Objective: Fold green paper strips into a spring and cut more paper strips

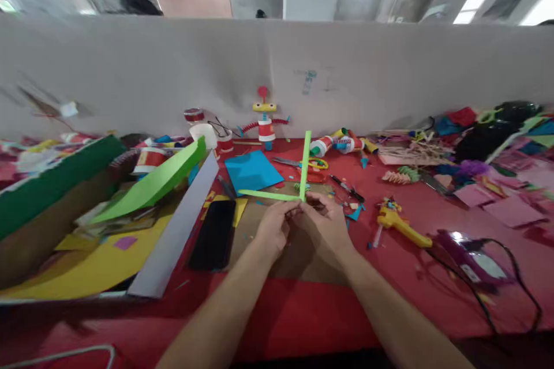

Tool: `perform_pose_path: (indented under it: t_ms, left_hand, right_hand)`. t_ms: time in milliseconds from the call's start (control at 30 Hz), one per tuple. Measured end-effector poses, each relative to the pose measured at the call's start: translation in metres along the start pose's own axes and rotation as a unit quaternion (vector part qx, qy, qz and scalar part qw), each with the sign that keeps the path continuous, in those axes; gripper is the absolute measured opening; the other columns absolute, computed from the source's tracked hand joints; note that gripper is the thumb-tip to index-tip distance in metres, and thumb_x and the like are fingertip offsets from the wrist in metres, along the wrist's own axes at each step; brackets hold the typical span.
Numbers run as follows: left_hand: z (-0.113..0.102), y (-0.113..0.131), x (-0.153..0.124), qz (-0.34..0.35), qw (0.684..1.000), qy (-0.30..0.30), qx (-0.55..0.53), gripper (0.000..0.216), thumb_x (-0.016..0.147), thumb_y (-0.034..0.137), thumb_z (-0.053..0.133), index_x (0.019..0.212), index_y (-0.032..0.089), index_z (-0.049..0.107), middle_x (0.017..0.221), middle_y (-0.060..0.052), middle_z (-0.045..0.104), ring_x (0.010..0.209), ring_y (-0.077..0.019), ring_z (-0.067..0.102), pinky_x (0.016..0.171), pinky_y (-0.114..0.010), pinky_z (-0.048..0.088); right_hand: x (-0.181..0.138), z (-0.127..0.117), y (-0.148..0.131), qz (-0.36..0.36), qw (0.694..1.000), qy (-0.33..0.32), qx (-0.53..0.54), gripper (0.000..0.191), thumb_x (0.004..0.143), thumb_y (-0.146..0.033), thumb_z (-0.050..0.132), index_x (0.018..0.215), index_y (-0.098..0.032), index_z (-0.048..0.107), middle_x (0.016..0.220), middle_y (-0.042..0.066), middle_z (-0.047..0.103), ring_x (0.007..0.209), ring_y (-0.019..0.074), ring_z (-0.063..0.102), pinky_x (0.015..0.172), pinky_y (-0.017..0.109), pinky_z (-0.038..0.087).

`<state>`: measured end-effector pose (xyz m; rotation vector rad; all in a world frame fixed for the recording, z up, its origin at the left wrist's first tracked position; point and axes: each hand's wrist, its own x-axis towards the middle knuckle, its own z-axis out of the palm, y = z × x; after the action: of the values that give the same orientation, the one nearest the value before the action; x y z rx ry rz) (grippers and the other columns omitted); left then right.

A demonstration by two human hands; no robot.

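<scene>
- Two light-green paper strips [306, 164] are being pinched at their crossed ends by the left hand [272, 229] and the right hand [331, 222], with the fingertips closed on them.
- The strips are being held just above a brown cardboard sheet [298, 262]. The work is judged barely begun, as nearly the full length of both is showing unfolded.

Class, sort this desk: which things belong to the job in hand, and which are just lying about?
In hand: green paper strips, pinched by the left hand and right hand.
Lying about: black phone, blue sheet, scissors, yellow glue gun, paper robot.
</scene>
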<state>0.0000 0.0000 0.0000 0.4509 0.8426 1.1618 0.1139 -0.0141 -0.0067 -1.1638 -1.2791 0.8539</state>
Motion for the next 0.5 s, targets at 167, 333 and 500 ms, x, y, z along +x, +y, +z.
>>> perform_pose_path:
  t_ms: [167,333,500]
  left_hand:
    - [0.0014,0.0106,-0.0059,0.017,0.998,-0.020,0.063,0.011,0.055,0.016,0.072,0.059,0.010,0.064,0.052,-0.002,0.060,0.050,-0.0074,0.053,0.050,-0.018,0.039]
    - [0.0002,0.0111,-0.0059,0.044,0.996,-0.031,0.065,0.020,0.054,0.025,0.076,0.063,0.010,0.067,0.058,-0.004,0.062,0.054,-0.0090,0.054,0.057,-0.021,0.041]
    - [0.0044,0.0061,-0.0087,0.095,0.992,0.002,0.080,0.021,0.053,0.027,0.077,0.058,0.010,0.066,0.053,-0.002,0.060,0.050,-0.0080,0.052,0.055,-0.022,0.040]
  right_hand:
    - [-0.0007,-0.0015,0.0052,-0.056,0.997,-0.002,-0.054,0.020,0.075,-0.034,0.062,0.090,-0.021,0.067,0.086,0.004,0.068,0.080,0.0194,0.062,0.073,0.032,0.048]
    - [-0.0017,-0.0015,0.0039,-0.054,0.998,-0.006,-0.027,0.019,0.076,-0.031,0.060,0.091,-0.022,0.067,0.089,0.005,0.067,0.084,0.0199,0.061,0.074,0.033,0.048]
    - [-0.0023,0.0000,0.0028,-0.011,1.000,-0.017,0.018,0.021,0.074,-0.031,0.062,0.091,-0.021,0.066,0.087,0.004,0.067,0.080,0.0194,0.061,0.074,0.033,0.048]
